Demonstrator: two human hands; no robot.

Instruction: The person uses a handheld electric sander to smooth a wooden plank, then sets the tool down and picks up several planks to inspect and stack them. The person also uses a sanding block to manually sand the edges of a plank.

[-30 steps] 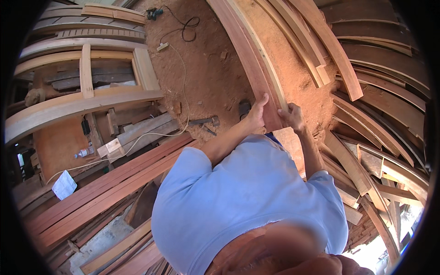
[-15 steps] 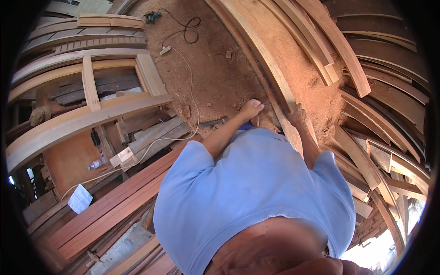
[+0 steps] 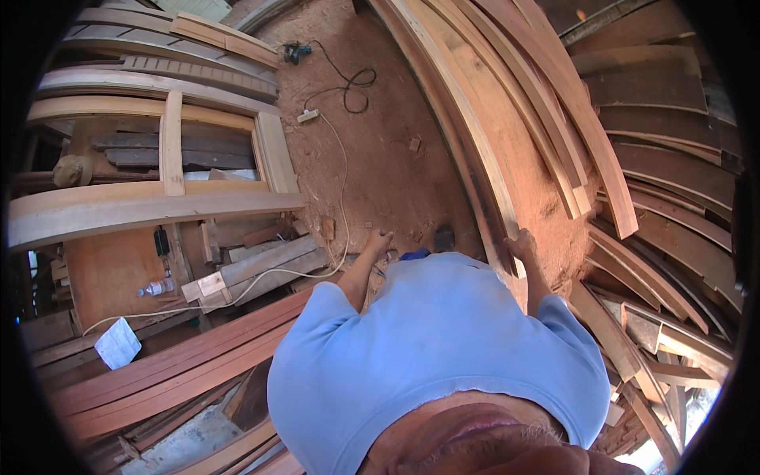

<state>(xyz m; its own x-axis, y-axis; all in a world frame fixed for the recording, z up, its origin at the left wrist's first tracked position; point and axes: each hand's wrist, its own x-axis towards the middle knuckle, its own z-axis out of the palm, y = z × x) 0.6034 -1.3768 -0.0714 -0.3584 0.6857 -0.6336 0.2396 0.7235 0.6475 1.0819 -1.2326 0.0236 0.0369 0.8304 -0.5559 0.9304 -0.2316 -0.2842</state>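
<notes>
My right hand [image 3: 521, 245] is closed on the near end of a long pale wooden plank [image 3: 473, 142], low in front of my right side. That plank runs away from me and curves to the upper left in the view, alongside a darker timber edge. My left hand [image 3: 380, 241] is held out in front of my left side, fingers curled, with nothing visible in it. Below it lies the brown, dusty ground [image 3: 404, 170]. A small dark block [image 3: 445, 238] sits on the ground between my hands.
Several long boards [image 3: 546, 103] lie to the right of the plank. Stacked lumber [image 3: 657, 174] fills the far right. On the left are a wooden frame [image 3: 170, 142], reddish planks [image 3: 190, 356] and a plastic bottle [image 3: 156, 287]. A corded power tool [image 3: 297, 53] and a socket block [image 3: 309, 115] lie ahead.
The view has shifted, so the ground and lumber sit lower in it. My left hand has moved left, away from my middle. My right hand stays at the plank.
</notes>
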